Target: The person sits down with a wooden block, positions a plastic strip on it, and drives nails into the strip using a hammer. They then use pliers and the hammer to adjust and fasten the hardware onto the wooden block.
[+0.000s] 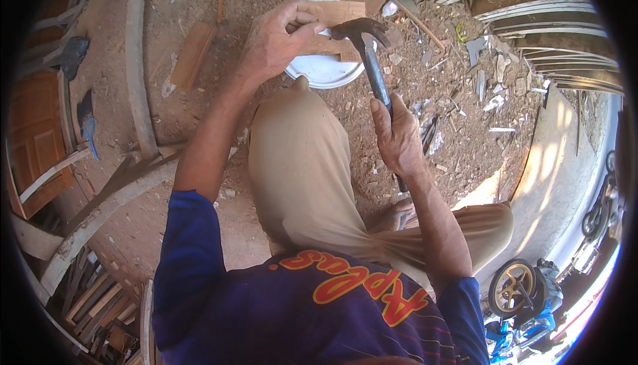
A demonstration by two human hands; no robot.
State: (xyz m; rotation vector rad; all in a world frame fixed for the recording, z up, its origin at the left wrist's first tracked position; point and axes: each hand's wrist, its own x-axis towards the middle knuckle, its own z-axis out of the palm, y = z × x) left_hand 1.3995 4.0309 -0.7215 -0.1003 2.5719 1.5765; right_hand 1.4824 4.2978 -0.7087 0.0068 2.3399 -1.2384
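My left hand [278,39] is closed at the left end of a short light-brown piece of wood [344,11], fingers curled over it and thumb on the near side. Whether something small is also pinched there is hidden. A second notched piece of wood [329,47] lies just nearer, across a round white lid or bucket top [322,76]. My right hand [401,135] is wrapped round the dark handle of a claw hammer [377,76]. The hammer's head is close to my left thumb, above the wood, and its claw points right.
Dirt ground strewn with wood chips and scraps surrounds my bent, trousered leg [299,159]. A brown board [194,54] lies at left, near a long curved timber [138,59]. Stacked slats [538,6] stand far right; a motorbike wheel [512,288] shows lower right.
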